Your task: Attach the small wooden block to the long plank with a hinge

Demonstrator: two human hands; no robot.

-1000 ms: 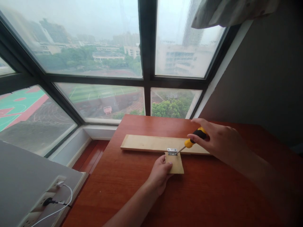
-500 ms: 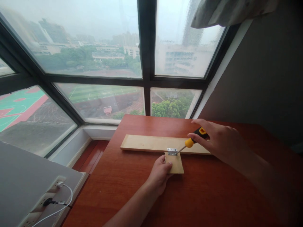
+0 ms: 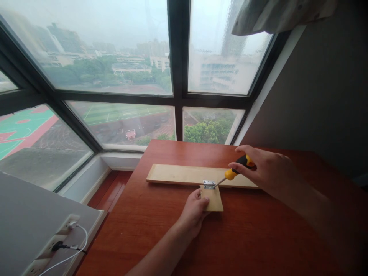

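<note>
My left hand [image 3: 194,212] grips a small square wooden board [image 3: 213,201] by its left side, thumb on top. A silver metal hinge [image 3: 209,184] sits at the board's far edge. My right hand [image 3: 267,166] is closed around a black and yellow screwdriver [image 3: 240,166], whose shaft slants down to the left. Its tip meets the right end of the hinge; whether it sits in a screw is too small to tell. Just behind the hinge lies a long pale wooden plank [image 3: 178,174], its right end hidden by my right hand.
All this is on a reddish-brown wooden table [image 3: 138,237]. Dark-framed windows [image 3: 178,100] rise behind it. At the lower left, a low wall carries sockets [image 3: 57,243] with a white cable [image 3: 86,234] plugged in. A grey cloth [image 3: 276,15] hangs at the upper right.
The screwdriver handle has turned a little in my right hand, and its yellow patch has shifted. My left hand, the small board and the long plank stay where they were.
</note>
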